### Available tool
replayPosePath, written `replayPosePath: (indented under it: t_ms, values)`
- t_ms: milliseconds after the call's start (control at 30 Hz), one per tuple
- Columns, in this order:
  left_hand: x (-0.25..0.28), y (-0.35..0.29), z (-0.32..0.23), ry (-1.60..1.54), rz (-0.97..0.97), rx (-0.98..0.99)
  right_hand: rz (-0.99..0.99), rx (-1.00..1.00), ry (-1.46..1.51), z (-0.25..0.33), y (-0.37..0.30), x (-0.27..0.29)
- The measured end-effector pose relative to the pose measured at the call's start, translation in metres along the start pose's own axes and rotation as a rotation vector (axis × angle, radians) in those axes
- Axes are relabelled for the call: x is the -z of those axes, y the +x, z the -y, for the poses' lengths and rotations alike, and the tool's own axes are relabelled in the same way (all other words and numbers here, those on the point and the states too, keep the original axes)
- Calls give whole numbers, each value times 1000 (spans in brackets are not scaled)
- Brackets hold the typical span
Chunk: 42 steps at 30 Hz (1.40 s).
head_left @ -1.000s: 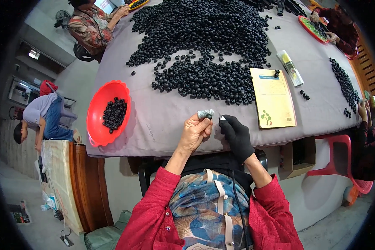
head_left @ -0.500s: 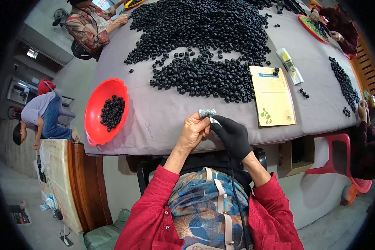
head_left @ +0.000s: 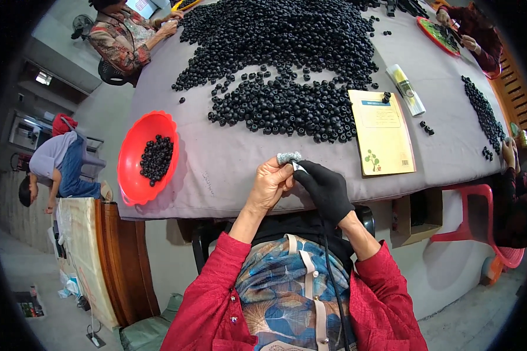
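Just beyond the table's near edge, my bare left hand [head_left: 269, 184] is closed, its fingertips meeting those of my right hand. A short grey-green speckled piece [head_left: 288, 157] sits along its index finger, like a finger wrap. My right hand [head_left: 324, 190], in a black glove, is closed in a pinch on a small white piece [head_left: 298, 167] between the two hands. What the left fingers hold is hidden. Beyond both hands lies a group of black round beads [head_left: 287, 111] with holes. To the left stands a red oval basin [head_left: 129, 161] with more black beads in it.
A large heap of black beads [head_left: 275, 41] covers the far middle of the grey-clothed table [head_left: 216, 158]. Right of my hands lie a yellow booklet [head_left: 386, 137] and a white-and-yellow box [head_left: 406, 89]. Other people work around the table. A red plastic chair [head_left: 468, 216] stands at right.
My hands hold nearly the same pose and place; the view has shifted slightly. At the far left, a co-worker's hands have come together.
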<state>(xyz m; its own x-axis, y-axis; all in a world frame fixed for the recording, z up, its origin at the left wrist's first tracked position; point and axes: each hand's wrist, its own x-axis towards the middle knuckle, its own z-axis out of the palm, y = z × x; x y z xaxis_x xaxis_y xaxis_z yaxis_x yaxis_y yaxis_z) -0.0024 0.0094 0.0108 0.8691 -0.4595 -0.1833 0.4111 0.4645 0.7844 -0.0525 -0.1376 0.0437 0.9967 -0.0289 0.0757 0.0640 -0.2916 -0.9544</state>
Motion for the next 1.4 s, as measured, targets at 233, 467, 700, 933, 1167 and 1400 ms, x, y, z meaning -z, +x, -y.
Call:
replayPosePath:
  t_ms: [233,467,700,933,1167,1400]
  values:
    - [6,2,6,-4,-13,-24,-21,34,-50,-3,0,-3]
    - [3,-1,1,29,-9,-11,-31,49,-48,-4,-1,-4]
    - [5,-1,3,85,-21,-23,-50,37,-54,-9,-1,-7]
    - [4,-2,2,98,-35,-3,-9,-29,-27,-8,0,-4]
    - [8,-1,2,99,22,-23,-13,-47,-2,-6,0,-4]
    - [4,-3,0,183,3,-29,8,-92,-13,-3,2,-1]
